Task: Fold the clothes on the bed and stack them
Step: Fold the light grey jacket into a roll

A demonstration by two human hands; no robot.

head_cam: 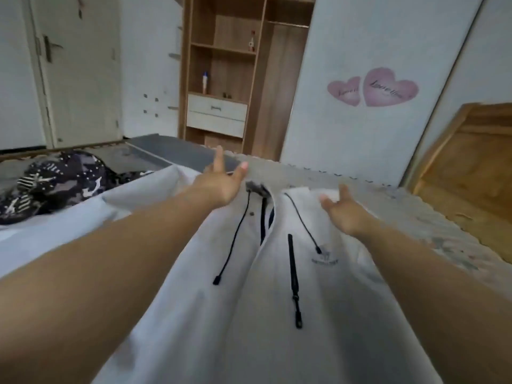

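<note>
White jacket spread flat on the bed

Smooth white zip jacket (221, 286) with black drawcords lies lengthwise mid-bed (432, 225); left hand (221, 184) and right hand (343, 212) hover above its collar end, fingers spread, grasping nothing. A crumpled dark patterned garment (58, 184) sits near the left edge.

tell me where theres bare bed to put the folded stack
Bare bed runs along the right of the white jacket, toward the wooden board. A smaller strip lies beyond the collar, ahead of both open hands, left and right. The left side is crowded by the dark patterned garment.
</note>
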